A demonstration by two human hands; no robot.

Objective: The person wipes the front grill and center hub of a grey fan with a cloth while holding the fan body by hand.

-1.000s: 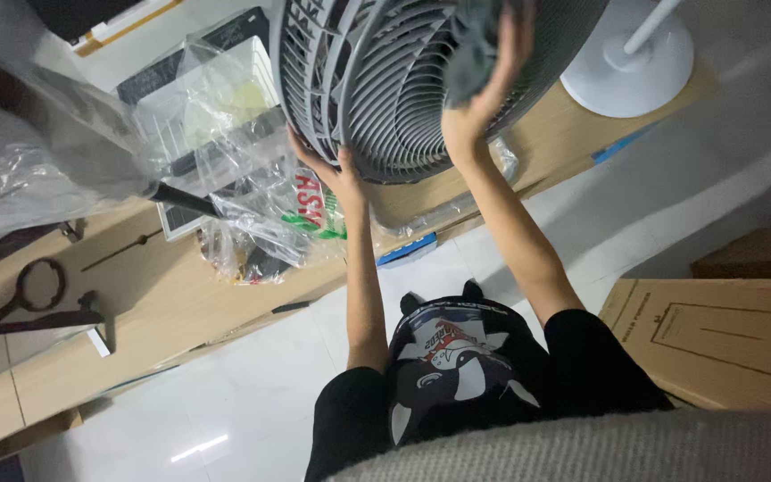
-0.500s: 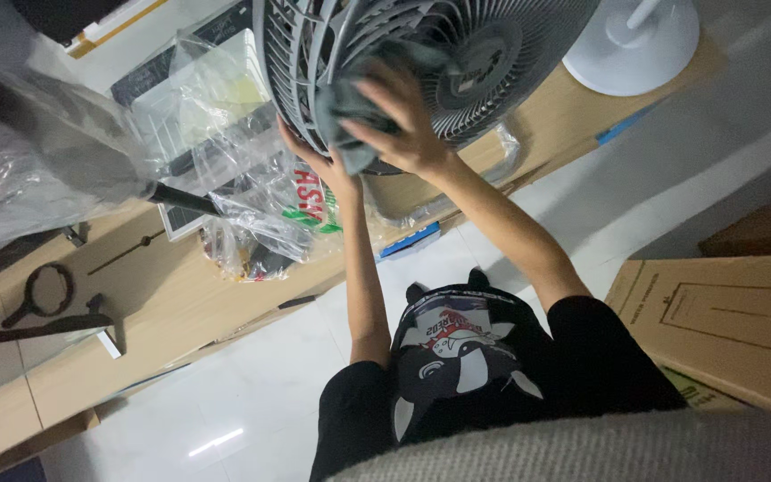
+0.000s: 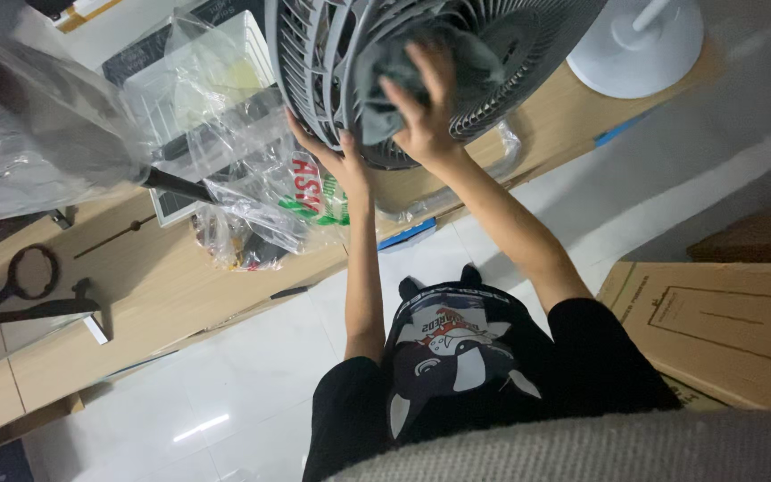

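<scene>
A round grey fan head with a grille (image 3: 510, 62) fills the top middle of the head view. My right hand (image 3: 417, 103) presses a grey cloth (image 3: 385, 76) flat against the grille's face. At the lower left edge of the grille, my left hand (image 3: 336, 161) grips the rim from beneath. Both forearms reach up from my lap, where a black shirt with a printed picture (image 3: 457, 348) shows.
Crumpled clear plastic bags (image 3: 225, 134) lie left of the fan on a wooden surface (image 3: 162, 295). A white round fan base (image 3: 640, 45) stands at the top right. A cardboard box (image 3: 725, 321) lies at right. A black ring and dark bar (image 3: 24, 286) lie far left.
My right hand with the cloth has slid from the grille's upper right down and leftward across its face. The left hand has stayed on the rim.
</scene>
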